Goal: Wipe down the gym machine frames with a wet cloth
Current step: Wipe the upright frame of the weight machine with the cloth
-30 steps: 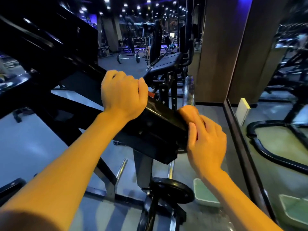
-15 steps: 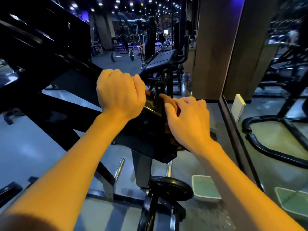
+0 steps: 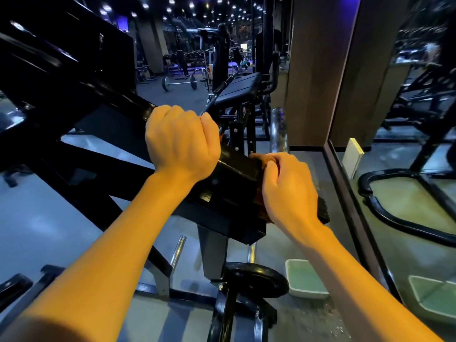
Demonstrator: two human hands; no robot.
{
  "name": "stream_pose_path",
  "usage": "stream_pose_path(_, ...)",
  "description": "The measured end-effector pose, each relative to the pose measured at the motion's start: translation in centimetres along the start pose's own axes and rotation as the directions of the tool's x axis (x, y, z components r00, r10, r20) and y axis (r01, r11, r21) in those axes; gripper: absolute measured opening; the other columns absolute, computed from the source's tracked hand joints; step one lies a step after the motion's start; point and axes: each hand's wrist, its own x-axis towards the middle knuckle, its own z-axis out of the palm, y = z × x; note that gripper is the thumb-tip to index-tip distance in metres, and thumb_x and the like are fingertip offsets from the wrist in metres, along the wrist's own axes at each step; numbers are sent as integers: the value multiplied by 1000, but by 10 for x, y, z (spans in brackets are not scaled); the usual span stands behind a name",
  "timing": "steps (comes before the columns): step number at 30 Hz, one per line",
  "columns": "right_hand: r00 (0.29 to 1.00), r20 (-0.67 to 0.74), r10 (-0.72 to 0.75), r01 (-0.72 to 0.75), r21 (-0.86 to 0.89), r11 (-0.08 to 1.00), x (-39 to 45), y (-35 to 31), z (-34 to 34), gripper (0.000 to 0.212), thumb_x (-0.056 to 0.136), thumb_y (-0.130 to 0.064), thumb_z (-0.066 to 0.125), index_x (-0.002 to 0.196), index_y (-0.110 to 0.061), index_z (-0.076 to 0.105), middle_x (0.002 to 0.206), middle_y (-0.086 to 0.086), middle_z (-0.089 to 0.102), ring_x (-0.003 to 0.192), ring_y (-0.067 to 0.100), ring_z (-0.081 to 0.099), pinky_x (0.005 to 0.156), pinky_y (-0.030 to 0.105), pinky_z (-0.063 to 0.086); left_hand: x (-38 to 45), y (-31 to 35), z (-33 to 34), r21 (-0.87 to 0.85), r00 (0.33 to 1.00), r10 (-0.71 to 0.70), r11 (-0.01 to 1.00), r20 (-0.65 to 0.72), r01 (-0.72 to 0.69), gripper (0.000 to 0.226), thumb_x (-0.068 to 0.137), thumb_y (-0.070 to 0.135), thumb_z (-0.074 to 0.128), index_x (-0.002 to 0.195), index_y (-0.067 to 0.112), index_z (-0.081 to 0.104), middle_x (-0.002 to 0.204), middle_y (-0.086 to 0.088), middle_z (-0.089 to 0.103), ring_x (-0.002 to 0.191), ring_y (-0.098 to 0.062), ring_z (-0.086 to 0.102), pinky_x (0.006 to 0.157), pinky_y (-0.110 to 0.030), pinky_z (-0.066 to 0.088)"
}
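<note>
Up close, the glossy black steel frame beam of the gym machine [image 3: 229,183] slants across the middle of the view, its blunt end toward the mirror wall. The left hand [image 3: 181,144] grips the top of the beam, fingers curled over its far edge. The right hand [image 3: 288,188] presses a dark, brownish damp cloth [image 3: 259,161] against the beam's end face, fingers bent round the wad; most of the cloth is hidden under the palm. As a judgement: the frame is rigid, heavy and fixed, so it will not give, but its gloss will be slick when wet. The cloth is soft and limp, best bunched in the palm. A pale green rectangular basin [image 3: 306,280] sits on the floor below.
</note>
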Motion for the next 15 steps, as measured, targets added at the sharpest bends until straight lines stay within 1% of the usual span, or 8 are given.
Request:
stream_pose_path(2,999,47,24,-22,-39,999,13,-10,11,37,104,-32,32,96,-29,69,75,-7,64,74,21,61,54,38,44,0,0,0,-3,1000,10,1000,2,-10,50,102,25,38,54,15,31,51,-4,31,51,-25,28,66,-36,23)
stream_pose_path(4,988,153,22,-8,-91,996,33,-28,24,36,103,-32,31,85,-25,61,78,-3,61,79,26,59,61,38,39,0,-1,1,-4,1000,3,1000,-4,-3,50,103,25,38,55,16,30,52,-3,30,52,-25,28,65,-36,22)
stream_pose_path(6,977,212,-1,19,-85,996,45,-40,30,35,103,-33,32,76,-23,51,76,0,56,76,27,55,62,38,34,-1,-2,2,-10,1000,13,1000,-9,-13,49,103,25,38,56,16,29,53,-2,28,53,-24,27,66,-36,21)
stream_pose_path(7,978,206,-25,31,-28,999,45,-43,31,36,103,-35,34,73,-22,50,72,0,55,71,26,53,59,40,35,-1,-4,2,-12,1000,15,1000,-18,-15,49,103,25,38,56,16,30,54,-2,28,54,-24,27,67,-36,22)
stream_pose_path(9,988,133,-79,65,103,993,34,-30,24,40,104,-39,39,75,-20,58,69,-1,60,63,22,58,54,45,43,-2,-4,1,-30,1000,12,999,-20,-12,49,103,24,38,56,16,32,54,-2,29,54,-24,28,68,-37,24)
stream_pose_path(11,995,21,-95,91,131,987,13,2,9,35,106,-41,41,84,-25,63,78,-5,65,63,17,61,53,44,49,-1,-4,1,-34,1000,-9,999,16,10,51,104,25,37,54,13,38,53,-3,33,54,-25,31,70,-39,29)
stream_pose_path(13,989,-90,-119,129,123,984,-6,43,-7,29,108,-37,40,98,-29,66,96,-8,65,76,19,61,60,40,48,-1,-2,-1,-16,998,-29,999,58,30,54,104,26,35,54,11,45,52,-4,36,55,-27,33,72,-41,31)
stream_pose_path(15,967,-222,-125,150,101,984,-18,69,-18,28,107,-27,41,109,-29,69,104,-8,65,90,21,62,72,42,50,0,0,-1,0,997,-36,999,61,36,54,104,26,36,53,11,45,52,-4,36,55,-27,33,73,-41,32)
